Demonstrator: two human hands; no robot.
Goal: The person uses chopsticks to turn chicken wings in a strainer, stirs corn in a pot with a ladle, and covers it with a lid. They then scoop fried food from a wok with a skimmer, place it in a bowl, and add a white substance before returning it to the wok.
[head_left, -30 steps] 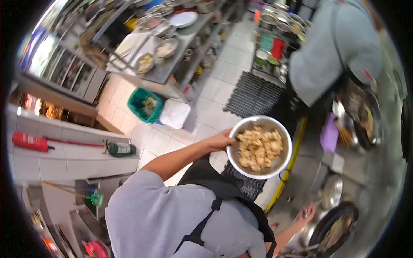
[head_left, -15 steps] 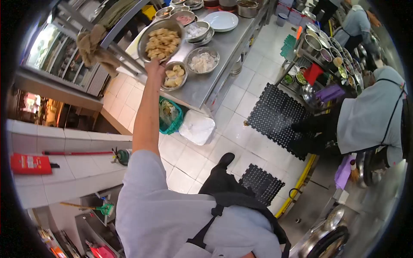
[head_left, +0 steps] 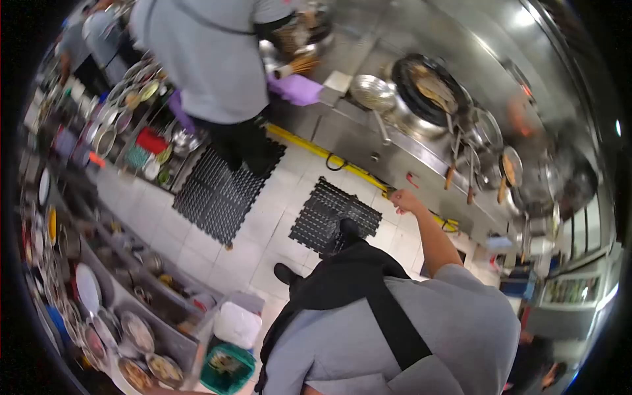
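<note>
My right hand is held out over the floor beside the yellow hose at the foot of the cooking counter. Its fingers are loosely curled, with nothing seen in them. Only a thin strip of my left arm shows at the bottom left edge; the fingers of my left hand are hidden. That arm lies by a bowl of browned food pieces and a bowl of pale yellow pieces. A green-lined bin and a white lid are near it.
A co-worker in a grey shirt stands at the counter. A wok, a strainer and several long-handled ladles are on the stove side. Black mats lie on the tiles. More people are at the upper left.
The view has swung right towards the stove. My left hand, earlier at the metal bowl of browned pieces over the prep table, is out of sight. My right hand has come into view.
</note>
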